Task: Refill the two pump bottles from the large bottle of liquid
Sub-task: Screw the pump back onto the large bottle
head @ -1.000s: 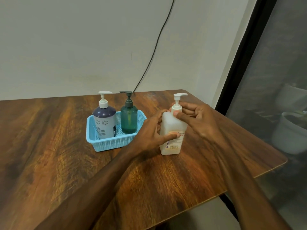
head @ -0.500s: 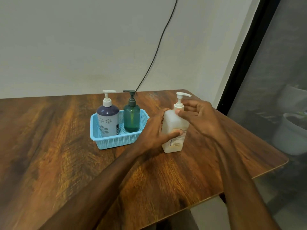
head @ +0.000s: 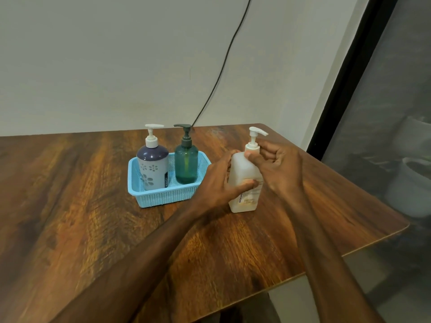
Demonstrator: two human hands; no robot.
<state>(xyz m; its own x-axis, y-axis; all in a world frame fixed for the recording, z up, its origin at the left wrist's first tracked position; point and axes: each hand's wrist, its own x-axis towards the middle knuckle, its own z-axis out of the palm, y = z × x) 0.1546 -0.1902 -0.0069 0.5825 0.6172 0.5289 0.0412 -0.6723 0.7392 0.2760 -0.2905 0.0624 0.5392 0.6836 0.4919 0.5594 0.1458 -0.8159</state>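
The blue basket [head: 163, 199] on the table [head: 70, 206] holds the floral pump bottle [head: 152, 171] and the green pump bottle [head: 186, 165], both upright. Just right of the basket, the left hand [head: 215, 186] curls its fingers round the large white bottle [head: 242, 172]. The right hand [head: 281, 170] pinches the bottle's pump collar [head: 251, 147] with its fingers.

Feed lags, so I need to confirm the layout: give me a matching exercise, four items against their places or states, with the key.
1 large white bottle
2 green pump bottle
3 purple-topped pump bottle
4 blue basket

A basket's left side in view
B on the wooden table, holds two bottles
C left hand grips body, right hand pinches pump collar
D basket's right side in view

Pairs: 1-C, 2-D, 3-A, 4-B
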